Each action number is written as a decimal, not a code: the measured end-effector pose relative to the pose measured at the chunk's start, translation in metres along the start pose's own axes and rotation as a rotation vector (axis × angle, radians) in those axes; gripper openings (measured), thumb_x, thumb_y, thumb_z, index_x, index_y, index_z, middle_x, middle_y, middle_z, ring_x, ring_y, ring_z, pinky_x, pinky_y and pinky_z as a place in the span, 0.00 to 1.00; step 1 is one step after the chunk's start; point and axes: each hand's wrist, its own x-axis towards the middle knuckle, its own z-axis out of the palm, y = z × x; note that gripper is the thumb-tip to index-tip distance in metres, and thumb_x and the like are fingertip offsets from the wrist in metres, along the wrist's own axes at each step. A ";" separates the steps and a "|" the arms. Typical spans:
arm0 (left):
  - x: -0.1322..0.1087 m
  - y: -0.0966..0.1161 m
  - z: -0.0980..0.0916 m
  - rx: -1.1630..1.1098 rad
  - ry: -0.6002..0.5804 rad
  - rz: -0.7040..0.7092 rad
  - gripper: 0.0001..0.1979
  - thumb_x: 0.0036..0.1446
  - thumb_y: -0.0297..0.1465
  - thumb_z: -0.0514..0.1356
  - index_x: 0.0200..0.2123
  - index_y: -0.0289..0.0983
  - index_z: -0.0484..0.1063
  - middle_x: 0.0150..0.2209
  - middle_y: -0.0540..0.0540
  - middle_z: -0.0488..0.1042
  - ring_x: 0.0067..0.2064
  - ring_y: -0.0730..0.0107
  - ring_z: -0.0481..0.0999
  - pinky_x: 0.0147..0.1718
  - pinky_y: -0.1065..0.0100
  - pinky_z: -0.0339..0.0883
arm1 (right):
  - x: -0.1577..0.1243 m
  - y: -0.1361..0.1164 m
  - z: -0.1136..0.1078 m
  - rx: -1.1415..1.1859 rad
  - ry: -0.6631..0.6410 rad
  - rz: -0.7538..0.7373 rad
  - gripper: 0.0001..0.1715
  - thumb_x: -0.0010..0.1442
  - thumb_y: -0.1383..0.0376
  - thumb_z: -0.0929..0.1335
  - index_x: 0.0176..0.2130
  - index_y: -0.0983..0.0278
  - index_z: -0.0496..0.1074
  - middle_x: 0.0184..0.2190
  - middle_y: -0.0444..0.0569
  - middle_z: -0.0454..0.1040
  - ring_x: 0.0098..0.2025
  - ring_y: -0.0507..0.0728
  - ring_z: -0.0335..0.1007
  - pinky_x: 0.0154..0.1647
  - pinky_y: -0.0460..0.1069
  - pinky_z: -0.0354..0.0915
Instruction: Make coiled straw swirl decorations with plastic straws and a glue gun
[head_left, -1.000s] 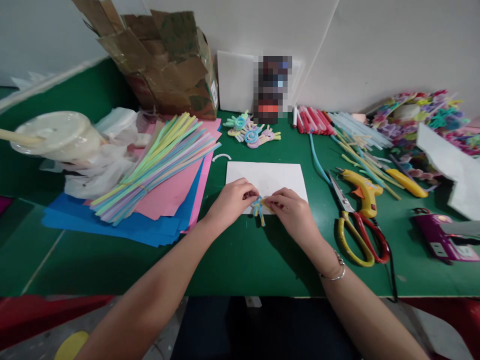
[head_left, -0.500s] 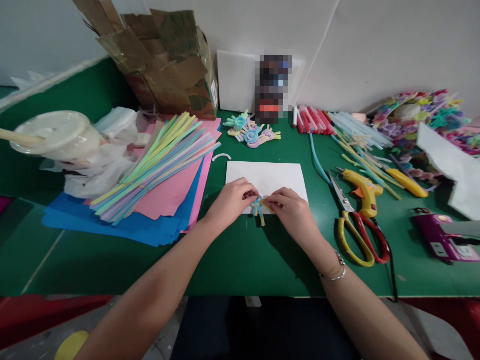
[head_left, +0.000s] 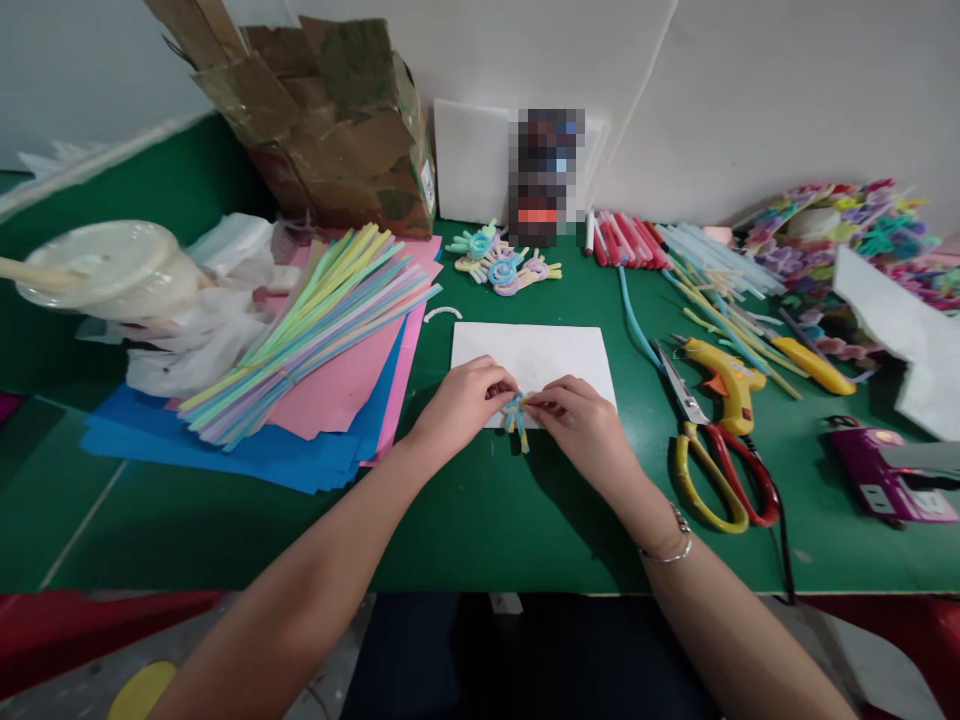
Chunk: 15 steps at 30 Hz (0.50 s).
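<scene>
My left hand (head_left: 463, 400) and my right hand (head_left: 583, 420) meet over the near edge of a white sheet (head_left: 534, 355) on the green table (head_left: 480, 520). Both pinch a small bundle of short blue and yellow straw pieces (head_left: 517, 415), whose loose ends fan out downward between my fingertips. The fingers of both hands are curled closed on it. A thin bracelet (head_left: 667, 545) circles my right wrist.
Long pastel straws (head_left: 315, 325) lie on pink and blue paper sheets (head_left: 247, 445) at left. Finished straw shapes (head_left: 502, 265) sit behind the white sheet. Scissors (head_left: 712, 460), a yellow glue gun (head_left: 727, 380) and more straws (head_left: 675, 250) lie right. A cardboard box (head_left: 330, 110) stands at back.
Almost nothing moved. My right hand's fingertips have crept slightly left toward the bundle; both hands keep their pinch.
</scene>
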 end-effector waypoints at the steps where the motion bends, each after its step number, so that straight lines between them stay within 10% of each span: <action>1: 0.000 0.000 0.000 0.000 -0.001 -0.002 0.05 0.53 0.22 0.59 0.29 0.35 0.73 0.31 0.49 0.71 0.32 0.73 0.72 0.33 0.71 0.65 | 0.000 0.000 0.000 0.001 0.000 0.006 0.05 0.58 0.68 0.66 0.33 0.62 0.74 0.30 0.48 0.71 0.34 0.54 0.67 0.35 0.50 0.66; 15: 0.000 0.000 0.000 -0.007 0.005 0.017 0.05 0.53 0.22 0.58 0.29 0.36 0.73 0.31 0.49 0.71 0.32 0.74 0.72 0.33 0.71 0.66 | 0.001 0.001 0.000 0.053 -0.018 0.069 0.07 0.56 0.71 0.66 0.29 0.61 0.73 0.29 0.47 0.69 0.34 0.54 0.67 0.32 0.49 0.65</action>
